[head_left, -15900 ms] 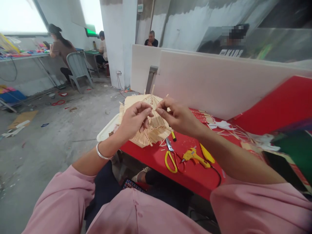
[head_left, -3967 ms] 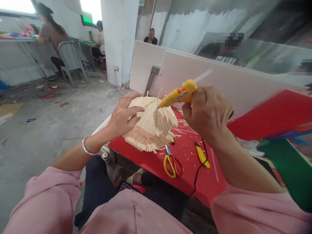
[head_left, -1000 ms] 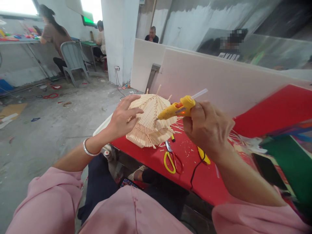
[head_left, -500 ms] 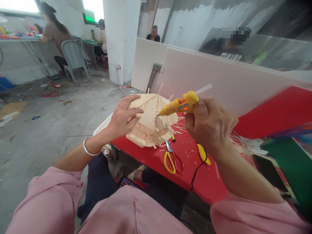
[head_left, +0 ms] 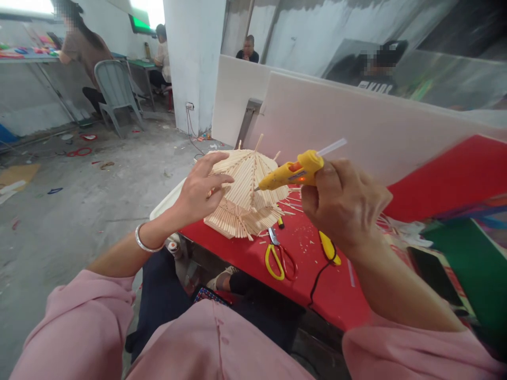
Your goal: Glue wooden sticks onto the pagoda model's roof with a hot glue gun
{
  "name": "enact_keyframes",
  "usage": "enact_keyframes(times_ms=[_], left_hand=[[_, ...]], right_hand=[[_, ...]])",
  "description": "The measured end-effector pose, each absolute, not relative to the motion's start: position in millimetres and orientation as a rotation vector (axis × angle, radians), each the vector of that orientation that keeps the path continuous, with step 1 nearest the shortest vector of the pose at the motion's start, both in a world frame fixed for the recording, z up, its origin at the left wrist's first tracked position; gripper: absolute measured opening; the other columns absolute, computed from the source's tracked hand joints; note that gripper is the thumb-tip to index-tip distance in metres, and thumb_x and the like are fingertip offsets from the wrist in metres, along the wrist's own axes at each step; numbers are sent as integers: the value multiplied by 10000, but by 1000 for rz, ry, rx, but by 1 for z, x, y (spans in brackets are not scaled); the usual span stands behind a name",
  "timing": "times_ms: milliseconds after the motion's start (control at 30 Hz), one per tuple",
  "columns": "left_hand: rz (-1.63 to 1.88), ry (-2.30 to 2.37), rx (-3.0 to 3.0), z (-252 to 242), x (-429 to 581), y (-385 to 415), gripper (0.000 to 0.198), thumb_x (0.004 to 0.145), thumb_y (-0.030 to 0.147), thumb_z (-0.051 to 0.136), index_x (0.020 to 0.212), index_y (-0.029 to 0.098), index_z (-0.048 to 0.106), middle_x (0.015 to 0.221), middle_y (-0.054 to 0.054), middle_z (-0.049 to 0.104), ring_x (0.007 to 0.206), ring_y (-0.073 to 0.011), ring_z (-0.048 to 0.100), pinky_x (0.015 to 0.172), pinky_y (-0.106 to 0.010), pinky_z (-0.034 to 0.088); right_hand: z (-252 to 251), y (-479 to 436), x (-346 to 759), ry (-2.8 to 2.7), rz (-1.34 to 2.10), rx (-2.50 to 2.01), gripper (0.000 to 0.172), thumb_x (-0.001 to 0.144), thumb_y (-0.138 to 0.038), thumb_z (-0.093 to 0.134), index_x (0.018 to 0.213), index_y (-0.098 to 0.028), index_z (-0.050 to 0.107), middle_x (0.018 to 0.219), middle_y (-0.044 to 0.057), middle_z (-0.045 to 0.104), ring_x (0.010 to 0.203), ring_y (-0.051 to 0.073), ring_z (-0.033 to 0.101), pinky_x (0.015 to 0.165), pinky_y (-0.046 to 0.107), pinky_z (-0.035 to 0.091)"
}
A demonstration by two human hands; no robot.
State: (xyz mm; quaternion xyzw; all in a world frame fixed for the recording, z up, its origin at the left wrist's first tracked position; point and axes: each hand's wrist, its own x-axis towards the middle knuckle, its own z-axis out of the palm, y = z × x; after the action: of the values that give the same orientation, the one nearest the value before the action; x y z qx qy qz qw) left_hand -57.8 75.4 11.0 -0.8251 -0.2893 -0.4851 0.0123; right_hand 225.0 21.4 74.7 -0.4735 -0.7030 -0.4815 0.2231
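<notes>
A dome-shaped model made of thin wooden sticks [head_left: 243, 192] stands on the red table [head_left: 253, 256] near its left corner. My left hand [head_left: 198, 192] rests on the model's left side with fingers spread, steadying it. My right hand [head_left: 343, 203] is closed around a yellow glue gun [head_left: 291, 174]. Its nozzle touches the right slope of the stick dome, and a clear glue stick pokes out of the gun's back. A black cord [head_left: 320, 274] hangs from it toward the table edge.
Yellow-handled scissors [head_left: 277, 258] and a yellow utility knife [head_left: 328, 247] lie on the table in front of the model. White boards [head_left: 356, 132] stand behind it. Loose sticks and coloured sheets lie at the right. Other people sit at tables far behind.
Long ago both hands pinched a stick on the model; since then my right hand took up the glue gun. Over the last second the nozzle has stayed on the dome's right slope.
</notes>
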Motion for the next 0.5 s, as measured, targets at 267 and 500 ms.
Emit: enact_keyframes(times_ms=[267, 500], left_hand=[[-1500, -907, -2576, 13, -59, 73, 359, 800, 8, 540, 1009, 247, 706, 1451, -74, 568, 1394, -268, 516, 1149, -527, 462], [-1504, -921, -2574, 11, -59, 72, 363, 789, 5, 544, 1008, 247, 703, 1452, -74, 567, 1394, -271, 516, 1142, -531, 470]], right_hand=[[78, 23, 222, -1975, -1294, -1259, 305, 886, -227, 521, 1113, -164, 715, 783, 53, 632, 647, 146, 426, 574, 314, 206], [78, 23, 220, -1961, -1133, -1403, 385, 885, -243, 523, 1227, -190, 692, 839, 81, 638, 660, 166, 457, 585, 327, 222]])
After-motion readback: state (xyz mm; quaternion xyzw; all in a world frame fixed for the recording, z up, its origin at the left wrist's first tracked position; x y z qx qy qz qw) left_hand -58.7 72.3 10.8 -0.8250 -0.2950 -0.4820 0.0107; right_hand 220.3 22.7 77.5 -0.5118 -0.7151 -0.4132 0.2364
